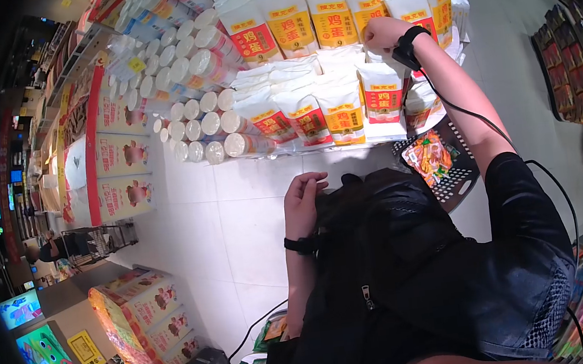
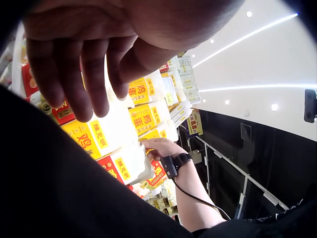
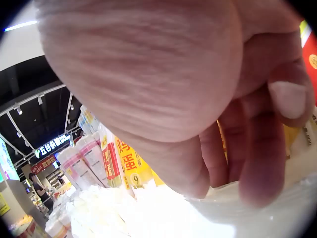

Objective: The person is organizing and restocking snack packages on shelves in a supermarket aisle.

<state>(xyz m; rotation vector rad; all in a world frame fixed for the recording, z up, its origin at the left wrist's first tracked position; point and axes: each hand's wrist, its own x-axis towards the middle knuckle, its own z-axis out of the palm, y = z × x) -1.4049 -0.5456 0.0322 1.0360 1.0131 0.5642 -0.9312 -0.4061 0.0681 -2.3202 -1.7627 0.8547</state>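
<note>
My right hand (image 1: 387,34) is up at the display, in front of the upper row of white-wrapped egg noodle packs (image 1: 332,23). In the right wrist view its bent fingers (image 3: 265,153) and thumb meet at the white plastic edge of a pack (image 3: 223,187); the rest of that pack is washed out by glare. My left hand (image 1: 302,199) hangs with loosely bent fingers below the display, before my body, holding nothing. A lower row of noodle packs (image 1: 309,119) lies under the right hand, one red-labelled pack (image 1: 382,96) standing at its right end.
White-capped cylindrical packs (image 1: 209,123) are stacked left of the noodles. A black perforated basket (image 1: 460,181) with a colourful food packet (image 1: 431,159) sits below my right arm. Pink-and-white cartons (image 1: 123,158) stand at the left. A cable (image 1: 467,112) runs along my right arm.
</note>
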